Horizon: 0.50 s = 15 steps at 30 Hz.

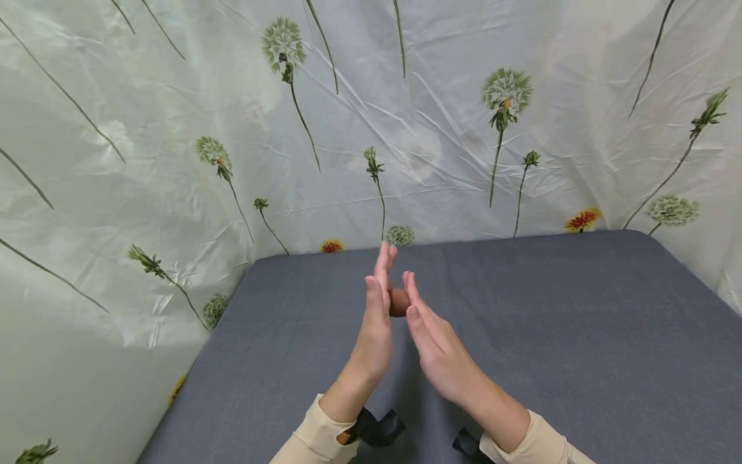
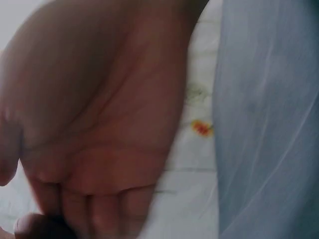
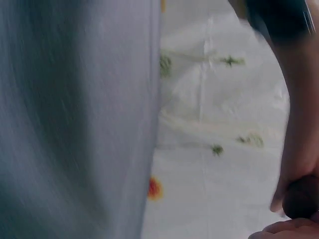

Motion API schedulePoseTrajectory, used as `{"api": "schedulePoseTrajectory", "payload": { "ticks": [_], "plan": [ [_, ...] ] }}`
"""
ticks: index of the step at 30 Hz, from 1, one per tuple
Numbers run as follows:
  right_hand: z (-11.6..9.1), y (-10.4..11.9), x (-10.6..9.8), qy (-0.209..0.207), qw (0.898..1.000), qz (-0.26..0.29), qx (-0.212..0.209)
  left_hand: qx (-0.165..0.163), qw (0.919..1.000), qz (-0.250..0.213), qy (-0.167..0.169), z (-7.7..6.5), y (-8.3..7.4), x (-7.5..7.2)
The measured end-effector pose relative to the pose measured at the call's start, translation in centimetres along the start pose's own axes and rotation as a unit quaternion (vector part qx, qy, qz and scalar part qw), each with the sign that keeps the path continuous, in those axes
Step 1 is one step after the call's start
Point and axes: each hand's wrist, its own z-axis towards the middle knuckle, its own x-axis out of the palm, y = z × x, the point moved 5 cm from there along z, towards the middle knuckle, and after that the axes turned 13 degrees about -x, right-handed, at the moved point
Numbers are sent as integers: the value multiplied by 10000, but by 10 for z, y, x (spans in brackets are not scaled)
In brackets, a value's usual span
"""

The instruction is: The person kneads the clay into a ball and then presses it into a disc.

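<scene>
Far left: a pale flower-printed sheet [image 1: 174, 96] hung there and ran on behind the worktop [image 1: 580, 354], likely as a backdrop. Next, your left hand [image 1: 373, 332], fingers straight and pointing up and away, thumb raised alongside; nothing was gripped in it. Its palm faced inward, probably to serve as a wall for the brown ball [image 1: 399, 303].

The ball sat between the fingers of both hands, apparently raised off the worktop. No fingers curled round it, so I judge that opposing pressure from the two sides held it up.

Right of it, your right hand [image 1: 437, 348] leaned in, fingers straight too, their inner side against the ball, nothing clasped. The wrists stood well apart and the fingertips close, a wedge shape that perhaps put the squeeze near the finger ends.
</scene>
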Motion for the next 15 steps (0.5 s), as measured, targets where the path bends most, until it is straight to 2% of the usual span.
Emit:
{"api": "schedulePoseTrajectory", "payload": {
  "ticks": [3,6,8,11,15],
  "plan": [
    [-3,2,18,415,9984,312,203,193,9990,-62,-390,4,-3,-17],
    [-8,6,31,609,9966,508,210,56,9975,-266,-654,9,0,-32],
    [-9,9,33,567,9974,449,37,-141,9962,-404,-763,13,6,-37],
    [-11,14,30,325,9987,293,-261,-365,9951,-661,-634,17,13,-37],
    [-9,19,20,-3,9988,16,-498,-528,9953,-756,-299,19,22,-24]
  ]
}}
